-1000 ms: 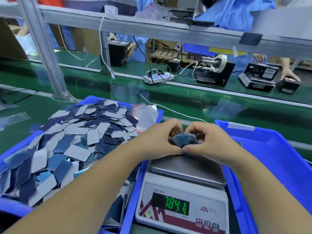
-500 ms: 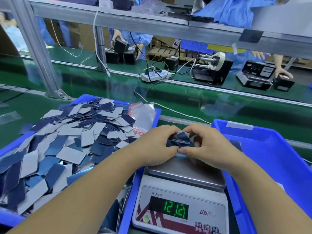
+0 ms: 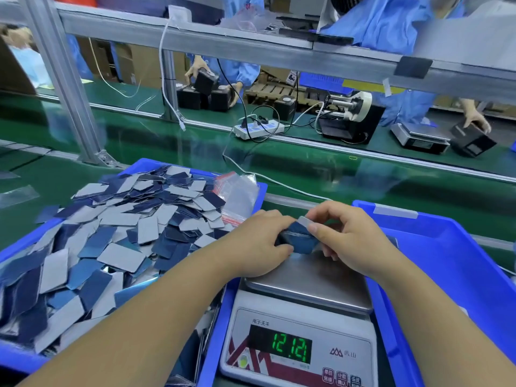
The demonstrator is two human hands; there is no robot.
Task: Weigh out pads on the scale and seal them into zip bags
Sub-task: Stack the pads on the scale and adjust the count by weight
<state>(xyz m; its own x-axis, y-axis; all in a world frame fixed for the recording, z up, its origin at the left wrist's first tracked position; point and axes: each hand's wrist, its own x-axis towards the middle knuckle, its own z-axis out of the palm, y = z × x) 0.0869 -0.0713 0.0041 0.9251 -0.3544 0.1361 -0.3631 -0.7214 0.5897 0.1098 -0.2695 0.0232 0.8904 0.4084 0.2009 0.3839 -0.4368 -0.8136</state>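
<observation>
A small stack of blue pads (image 3: 298,238) sits at the far edge of the steel pan of the scale (image 3: 307,283), whose green display (image 3: 280,348) reads 121.21. My left hand (image 3: 258,244) grips the stack from the left. My right hand (image 3: 344,238) grips it from the right and pinches one grey pad (image 3: 303,220) at the top. A heap of loose blue and grey pads (image 3: 111,241) fills the blue bin (image 3: 262,188) on the left. Clear zip bags (image 3: 237,195) with red strips lie at that bin's far right corner.
A second blue bin (image 3: 452,261) stands to the right of the scale. Beyond runs a green conveyor belt (image 3: 363,177) with a white cable and a power strip (image 3: 258,129). Aluminium frame posts (image 3: 64,79) rise at the left. People in blue coats handle black boxes across the line.
The scale reading dropped from 784.1 to 121.21 and held. My hands lowered the stack to the pan's far edge, and my right fingers now lift one grey pad at its top.
</observation>
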